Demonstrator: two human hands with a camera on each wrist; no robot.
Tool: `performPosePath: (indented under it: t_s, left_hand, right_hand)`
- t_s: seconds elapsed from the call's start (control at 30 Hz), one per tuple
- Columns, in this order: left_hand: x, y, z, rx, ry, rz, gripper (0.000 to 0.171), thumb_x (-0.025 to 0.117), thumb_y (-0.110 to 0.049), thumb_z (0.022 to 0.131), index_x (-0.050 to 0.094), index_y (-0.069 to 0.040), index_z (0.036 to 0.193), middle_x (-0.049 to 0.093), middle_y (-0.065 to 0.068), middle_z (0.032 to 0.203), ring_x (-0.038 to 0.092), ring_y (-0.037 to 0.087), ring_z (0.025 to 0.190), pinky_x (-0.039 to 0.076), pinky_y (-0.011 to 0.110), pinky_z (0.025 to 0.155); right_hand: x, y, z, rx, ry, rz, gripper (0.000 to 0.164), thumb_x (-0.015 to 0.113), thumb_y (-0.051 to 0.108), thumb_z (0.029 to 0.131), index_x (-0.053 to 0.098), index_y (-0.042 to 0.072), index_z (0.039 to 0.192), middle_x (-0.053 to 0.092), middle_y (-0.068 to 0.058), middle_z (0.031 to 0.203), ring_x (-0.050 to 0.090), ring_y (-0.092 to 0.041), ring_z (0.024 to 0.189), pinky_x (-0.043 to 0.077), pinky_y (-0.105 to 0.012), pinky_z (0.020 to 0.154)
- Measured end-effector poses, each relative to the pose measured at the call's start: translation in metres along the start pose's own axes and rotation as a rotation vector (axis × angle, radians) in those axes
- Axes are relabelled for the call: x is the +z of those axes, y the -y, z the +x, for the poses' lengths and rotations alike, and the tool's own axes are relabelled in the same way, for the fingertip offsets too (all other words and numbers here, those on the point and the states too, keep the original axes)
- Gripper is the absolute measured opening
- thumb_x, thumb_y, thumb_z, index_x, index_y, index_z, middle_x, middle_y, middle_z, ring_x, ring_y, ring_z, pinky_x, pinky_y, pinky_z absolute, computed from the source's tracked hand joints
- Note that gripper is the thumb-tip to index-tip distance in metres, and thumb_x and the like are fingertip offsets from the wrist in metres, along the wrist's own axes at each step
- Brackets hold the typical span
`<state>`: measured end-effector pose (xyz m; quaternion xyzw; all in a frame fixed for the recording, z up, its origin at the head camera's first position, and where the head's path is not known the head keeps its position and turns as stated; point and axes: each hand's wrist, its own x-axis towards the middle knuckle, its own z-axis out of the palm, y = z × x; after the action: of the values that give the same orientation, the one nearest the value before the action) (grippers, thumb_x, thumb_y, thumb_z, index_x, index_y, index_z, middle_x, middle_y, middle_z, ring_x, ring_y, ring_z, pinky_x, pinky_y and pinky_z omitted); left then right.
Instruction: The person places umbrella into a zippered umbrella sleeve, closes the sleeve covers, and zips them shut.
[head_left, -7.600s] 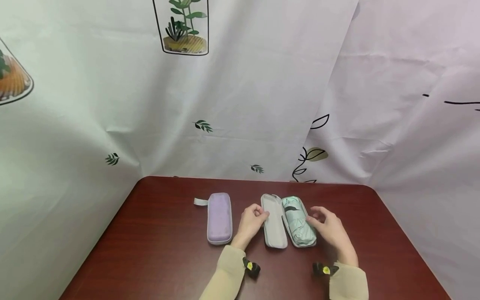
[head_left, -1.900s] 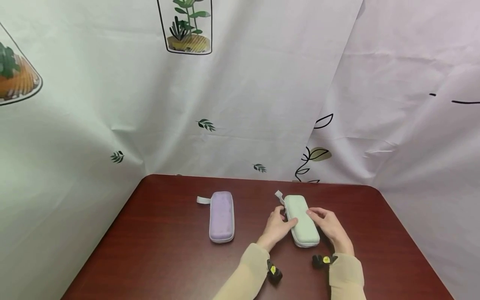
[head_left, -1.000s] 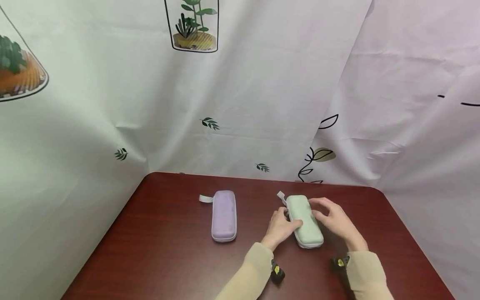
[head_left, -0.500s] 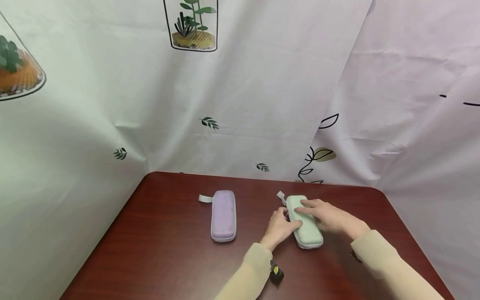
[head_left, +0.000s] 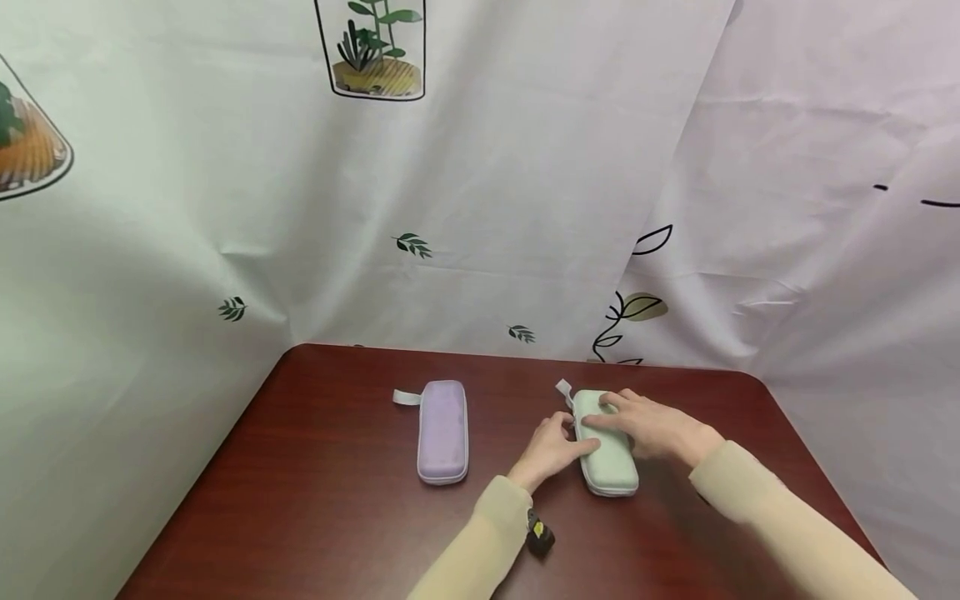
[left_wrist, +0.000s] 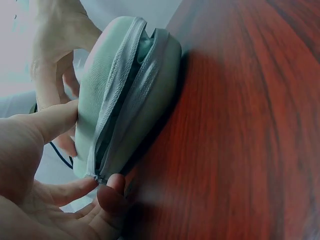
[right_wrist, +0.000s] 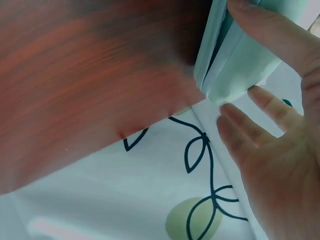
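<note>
A mint-green zip case [head_left: 615,471] lies with its lid down on the brown table. My left hand [head_left: 551,450] is at its left side, the thumb laid on the lid. Fingertips of that hand pinch the zipper pull [left_wrist: 101,179] at one end of the seam. Along this side the zipper [left_wrist: 117,95] gapes, and a bit of mint fabric [left_wrist: 144,46] shows in the gap. From the right, my right hand [head_left: 652,425] holds the case, fingers spread across the lid and thumb [right_wrist: 270,30] against its side near the seam.
A lilac case [head_left: 442,433] with a pale wrist strap [head_left: 407,398] lies to the left on the table [head_left: 315,500]. The green case's strap [head_left: 564,388] sticks out at its far left corner. White printed cloth [head_left: 480,167] hangs behind the table's far edge.
The green case lay open with a folded mint umbrella inside; its lid has come down over it. My right hand has moved from the right edge onto the lid. Left fingers stay at the zipper.
</note>
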<state>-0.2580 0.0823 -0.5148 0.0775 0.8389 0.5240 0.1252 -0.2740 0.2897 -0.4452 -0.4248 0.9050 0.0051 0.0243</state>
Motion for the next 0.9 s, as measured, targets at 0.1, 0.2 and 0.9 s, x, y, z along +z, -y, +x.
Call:
performPosePath:
  t_s: [0.1, 0.2, 0.9]
  left_hand:
    - [-0.004, 0.000, 0.003, 0.005, 0.036, -0.005, 0.058, 0.074, -0.047, 0.083, 0.057, -0.010, 0.124, 0.056, 0.003, 0.098, 0.054, 0.017, 0.084, 0.046, 0.036, 0.070]
    - [-0.009, 0.002, 0.007, -0.001, 0.088, -0.059, 0.049, 0.071, -0.042, 0.087, 0.059, -0.011, 0.123, 0.058, 0.003, 0.091, 0.055, 0.017, 0.071, 0.046, 0.033, 0.061]
    - [-0.011, -0.013, 0.047, 0.151, 0.068, 0.491, 0.012, 0.065, -0.018, 0.095, 0.073, -0.019, 0.103, 0.068, -0.004, 0.101, 0.063, 0.017, 0.091, 0.050, 0.033, 0.077]
  right_hand:
    - [0.000, -0.001, 0.004, -0.018, 0.014, 0.008, 0.076, 0.086, 0.002, 0.064, 0.060, 0.020, 0.132, 0.049, -0.018, 0.138, 0.044, -0.044, 0.125, 0.043, -0.056, 0.094]
    - [0.001, -0.001, 0.006, 0.005, 0.054, 0.074, 0.082, 0.091, 0.010, 0.059, 0.059, 0.018, 0.134, 0.046, -0.020, 0.143, 0.036, -0.047, 0.133, 0.041, -0.057, 0.096]
    - [0.014, -0.006, 0.001, 0.057, 0.042, 0.231, 0.090, 0.090, 0.016, 0.056, 0.056, 0.018, 0.139, 0.040, -0.018, 0.149, 0.031, -0.041, 0.138, 0.043, -0.051, 0.095]
